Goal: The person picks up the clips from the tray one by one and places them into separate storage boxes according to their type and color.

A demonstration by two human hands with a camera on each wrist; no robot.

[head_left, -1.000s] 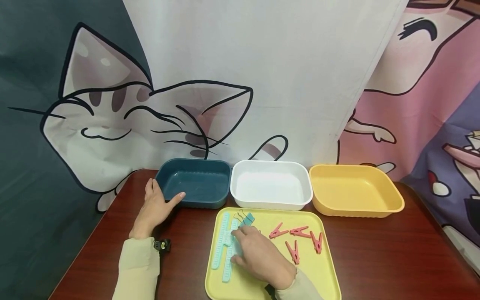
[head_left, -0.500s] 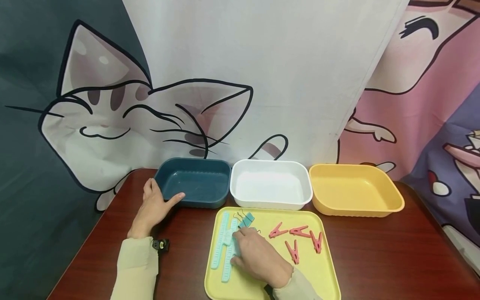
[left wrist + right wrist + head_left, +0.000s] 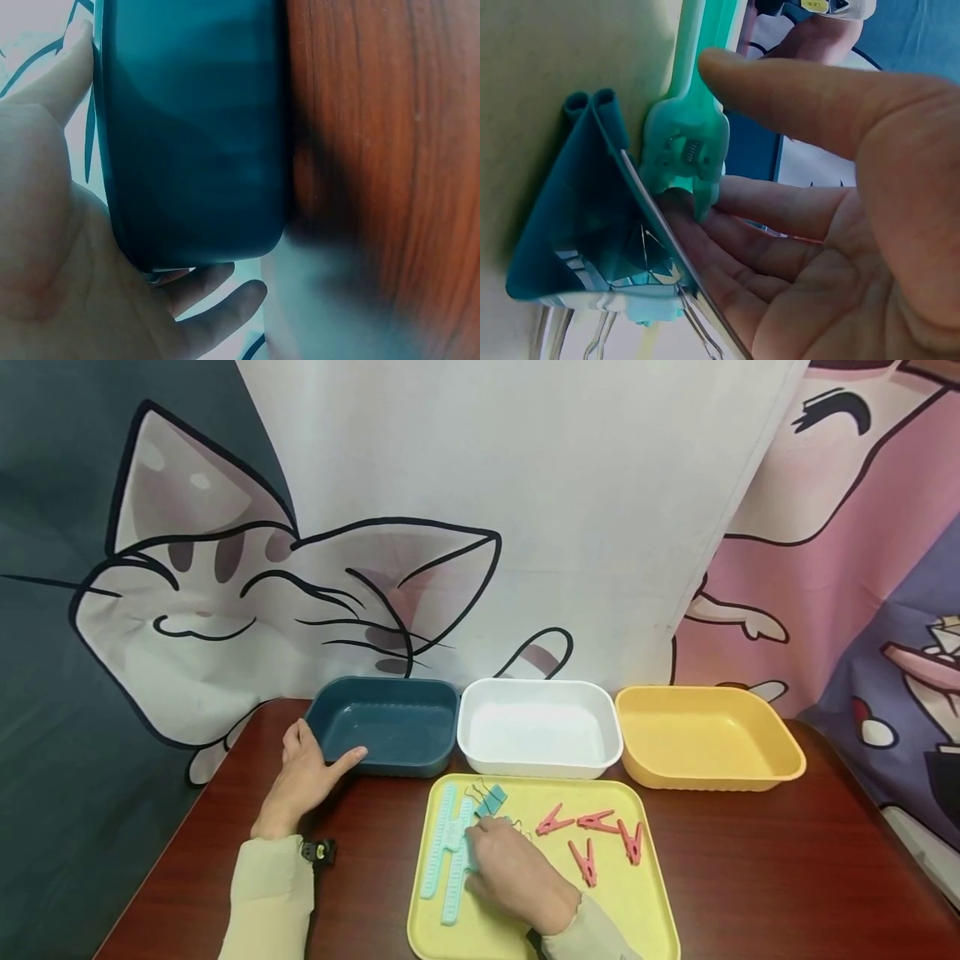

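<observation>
My left hand point(image 3: 300, 781) rests at the near left corner of a dark blue bin point(image 3: 390, 764). Its thumb lies at the front rim, and the fairly straight fingers reach along the left side; in the left wrist view the fingers point(image 3: 225, 307) pass beyond the bin's corner. On the yellow tray, my right hand point(image 3: 517, 870) holds a mint-green bag-sealing clip point(image 3: 453, 893), thumb by its long bar and fingertips at its handle. Another mint sealing clip point(image 3: 437, 852) lies alongside. A teal binder clip point(image 3: 492, 800) is just beyond, and another binder clip point(image 3: 592, 225) stands close to my fingers.
Several pink clothespins point(image 3: 585, 862) lie on the right half of the yellow tray point(image 3: 630, 935). Behind it, a white bin point(image 3: 536, 770) and a yellow bin point(image 3: 705, 777) stand in a row with the blue one. A printed cloth point(image 3: 585, 527) hangs behind the brown table point(image 3: 750, 877).
My right thumb has drawn slightly in towards the sealing clip. My left hand stays at the blue bin. The whole view has shifted a little.
</observation>
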